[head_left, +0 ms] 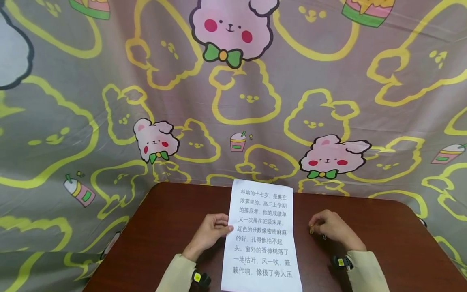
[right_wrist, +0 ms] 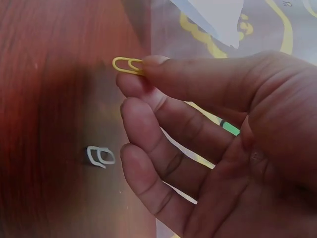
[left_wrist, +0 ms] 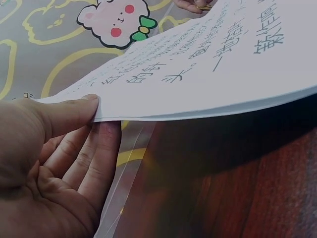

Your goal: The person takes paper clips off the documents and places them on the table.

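Printed sheets of paper (head_left: 260, 239), a thin stack seen edge-on in the left wrist view, are held up off the table. My left hand (head_left: 211, 233) pinches their left edge, thumb (left_wrist: 74, 114) on the printed face and fingers behind. To the right of the sheets, my right hand (head_left: 333, 228) pinches a yellow paper clip (right_wrist: 128, 65) between thumb and index finger, one rounded end sticking out. A white paper clip (right_wrist: 100, 156) lies on the table below that hand, touching nothing of it.
The dark red-brown table (head_left: 164, 219) extends to both sides of the sheets. Behind it hangs a grey curtain (head_left: 255, 89) printed with yellow outlines and pink rabbits. Each wrist wears a dark strap with a small device (head_left: 341, 263).
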The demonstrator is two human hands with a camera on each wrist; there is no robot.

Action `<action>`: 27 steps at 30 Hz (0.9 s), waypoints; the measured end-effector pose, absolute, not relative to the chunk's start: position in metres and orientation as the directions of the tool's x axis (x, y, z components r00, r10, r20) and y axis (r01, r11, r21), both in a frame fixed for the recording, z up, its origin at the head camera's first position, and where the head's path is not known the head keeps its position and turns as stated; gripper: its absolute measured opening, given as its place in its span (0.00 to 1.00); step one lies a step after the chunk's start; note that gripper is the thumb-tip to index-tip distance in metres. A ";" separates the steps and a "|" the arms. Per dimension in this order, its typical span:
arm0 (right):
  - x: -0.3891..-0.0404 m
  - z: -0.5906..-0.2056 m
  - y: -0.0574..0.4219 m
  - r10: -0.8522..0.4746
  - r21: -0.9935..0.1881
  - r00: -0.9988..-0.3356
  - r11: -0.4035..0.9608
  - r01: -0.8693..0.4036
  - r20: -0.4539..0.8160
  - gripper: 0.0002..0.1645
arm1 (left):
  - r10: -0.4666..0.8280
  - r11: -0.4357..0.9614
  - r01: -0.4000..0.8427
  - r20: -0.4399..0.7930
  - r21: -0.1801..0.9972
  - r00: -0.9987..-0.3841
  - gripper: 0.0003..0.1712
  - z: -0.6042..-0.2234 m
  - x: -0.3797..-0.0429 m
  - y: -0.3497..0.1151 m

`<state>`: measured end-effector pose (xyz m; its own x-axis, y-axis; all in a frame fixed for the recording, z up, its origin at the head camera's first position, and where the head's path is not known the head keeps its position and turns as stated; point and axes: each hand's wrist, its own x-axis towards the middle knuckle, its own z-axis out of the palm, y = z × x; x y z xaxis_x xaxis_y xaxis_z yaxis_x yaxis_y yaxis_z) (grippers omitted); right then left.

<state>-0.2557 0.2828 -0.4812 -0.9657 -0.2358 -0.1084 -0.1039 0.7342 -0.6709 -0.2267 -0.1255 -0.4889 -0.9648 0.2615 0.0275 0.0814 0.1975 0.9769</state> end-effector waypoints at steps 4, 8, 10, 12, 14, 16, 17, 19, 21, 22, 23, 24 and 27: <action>-0.256 -0.486 0.281 -0.278 -0.672 -0.956 0.726 -0.147 -0.092 0.10 | 0.262 0.199 0.079 0.024 0.977 -0.965 0.12 -0.490 -0.227 -0.125; -0.256 -0.488 0.279 -0.297 -0.660 -0.951 0.732 -0.169 -0.085 0.10 | 0.262 0.203 0.079 0.024 0.976 -0.965 0.12 -0.491 -0.228 -0.126; -0.255 -0.488 0.277 -0.285 -0.657 -0.954 0.737 -0.158 -0.091 0.09 | 0.261 0.205 0.079 0.023 0.976 -0.965 0.13 -0.492 -0.228 -0.127; -0.255 -0.489 0.275 -0.277 -0.652 -0.957 0.743 -0.153 -0.090 0.09 | 0.260 0.206 0.074 0.018 0.976 -0.966 0.13 -0.492 -0.228 -0.127; -0.255 -0.490 0.274 -0.274 -0.646 -0.958 0.747 -0.156 -0.086 0.08 | 0.258 0.203 0.070 0.016 0.977 -0.966 0.12 -0.493 -0.228 -0.127; -0.256 -0.492 0.274 -0.269 -0.643 -0.959 0.750 -0.154 -0.085 0.08 | 0.256 0.199 0.065 0.012 0.978 -0.967 0.12 -0.493 -0.229 -0.127; -0.256 -0.493 0.273 -0.264 -0.643 -0.960 0.751 -0.148 -0.088 0.08 | 0.256 0.197 0.063 0.010 0.978 -0.967 0.12 -0.494 -0.229 -0.127; -0.256 -0.494 0.273 -0.256 -0.644 -0.962 0.753 -0.136 -0.096 0.08 | 0.257 0.194 0.060 0.009 0.979 -0.966 0.12 -0.493 -0.229 -0.127; -0.256 -0.495 0.272 -0.246 -0.645 -0.964 0.754 -0.123 -0.104 0.08 | 0.259 0.193 0.060 0.008 0.979 -0.966 0.12 -0.493 -0.229 -0.127; -0.256 -0.495 0.272 -0.241 -0.645 -0.964 0.755 -0.117 -0.107 0.08 | 0.261 0.196 0.061 0.008 0.979 -0.965 0.12 -0.493 -0.229 -0.127; -0.256 -0.494 0.271 -0.238 -0.645 -0.965 0.755 -0.113 -0.109 0.08 | 0.262 0.197 0.063 0.010 0.978 -0.965 0.12 -0.493 -0.229 -0.127; -0.256 -0.494 0.271 -0.231 -0.646 -0.966 0.756 -0.104 -0.114 0.08 | 0.263 0.197 0.065 0.011 0.978 -0.965 0.12 -0.493 -0.229 -0.127; -0.256 -0.494 0.270 -0.222 -0.647 -0.968 0.756 -0.094 -0.119 0.07 | 0.266 0.201 0.068 0.012 0.977 -0.964 0.12 -0.494 -0.229 -0.128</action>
